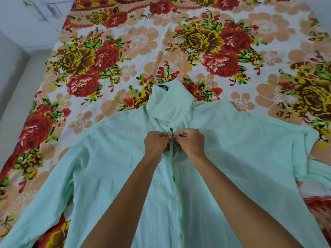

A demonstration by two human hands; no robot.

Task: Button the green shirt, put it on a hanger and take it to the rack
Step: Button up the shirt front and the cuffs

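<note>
A pale green shirt [111, 158] lies front up on the bed, collar away from me and sleeves spread to both sides. My left hand [156, 143] and my right hand [190, 141] meet at the button placket just below the collar [166, 102]. Each hand pinches an edge of the placket there, fingertips nearly touching. A white button [177, 197] shows lower down the closed placket. A dark curved piece [163, 87], maybe a hanger hook, peeks out at the collar's top.
The bed carries a floral sheet [206, 51] in red, yellow and peach. A white wall and floor [16, 59] run along the bed's left side. The shirt's right sleeve [318, 170] bunches near the bed's right edge.
</note>
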